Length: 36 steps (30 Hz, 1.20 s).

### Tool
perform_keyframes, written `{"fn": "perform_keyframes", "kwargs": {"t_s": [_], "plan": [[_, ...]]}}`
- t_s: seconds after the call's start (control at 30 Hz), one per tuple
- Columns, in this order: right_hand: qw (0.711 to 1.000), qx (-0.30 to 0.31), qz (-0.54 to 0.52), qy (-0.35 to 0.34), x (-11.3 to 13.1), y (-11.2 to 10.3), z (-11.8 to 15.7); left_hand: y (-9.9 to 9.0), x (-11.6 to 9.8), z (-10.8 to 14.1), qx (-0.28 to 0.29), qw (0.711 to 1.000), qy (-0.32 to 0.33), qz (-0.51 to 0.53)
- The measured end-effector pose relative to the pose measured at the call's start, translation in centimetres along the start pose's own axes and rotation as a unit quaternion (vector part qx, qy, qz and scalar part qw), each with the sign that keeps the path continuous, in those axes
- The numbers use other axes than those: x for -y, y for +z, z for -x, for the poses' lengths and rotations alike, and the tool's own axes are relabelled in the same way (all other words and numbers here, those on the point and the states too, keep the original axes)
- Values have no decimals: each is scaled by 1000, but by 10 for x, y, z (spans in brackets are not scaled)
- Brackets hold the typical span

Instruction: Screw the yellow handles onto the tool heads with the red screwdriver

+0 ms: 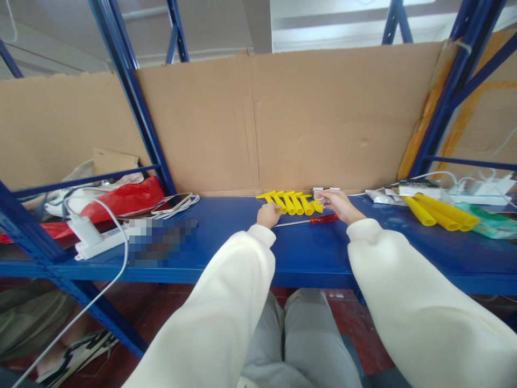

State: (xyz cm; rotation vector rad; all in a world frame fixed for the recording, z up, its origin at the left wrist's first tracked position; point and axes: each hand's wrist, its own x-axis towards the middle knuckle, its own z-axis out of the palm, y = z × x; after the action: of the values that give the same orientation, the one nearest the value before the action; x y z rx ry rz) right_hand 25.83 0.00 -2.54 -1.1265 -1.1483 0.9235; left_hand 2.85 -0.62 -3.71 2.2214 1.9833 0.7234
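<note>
Several yellow tube-shaped pieces (298, 206) lie side by side in a row on the blue shelf top (226, 226), near the cardboard back. My left hand (270, 214) is at the left end of the row, fingers bent against the nearest piece; whether it grips one is too small to tell. At the right end, my right hand (337, 205) has its fingers closed near a small yellow piece and some small white-and-dark items (326, 190); what it holds is unclear. Just in front of the row lies a screwdriver with a red handle (323, 219), its shaft pointing left.
Larger yellow tubes (442, 213) rest at the right beside a green plastic packet (490, 221), a white-and-black box (419, 187) and cables. On the left are a white power strip (103, 242), a red bag (125, 200) and a cable hanging over the edge. Blue posts flank the cardboard (323, 118).
</note>
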Motion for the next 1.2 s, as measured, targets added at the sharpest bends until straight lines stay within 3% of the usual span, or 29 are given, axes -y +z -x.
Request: {"fn": "perform_keyframes", "kwargs": {"t_s": [0.73, 1.2], "plan": [[1000, 11, 21, -5, 0, 2, 1, -5, -16, 0, -16, 998, -6, -57], [1000, 13, 21, -8, 0, 2, 1, -4, -10, 1, -12, 1000, -2, -27]]}}
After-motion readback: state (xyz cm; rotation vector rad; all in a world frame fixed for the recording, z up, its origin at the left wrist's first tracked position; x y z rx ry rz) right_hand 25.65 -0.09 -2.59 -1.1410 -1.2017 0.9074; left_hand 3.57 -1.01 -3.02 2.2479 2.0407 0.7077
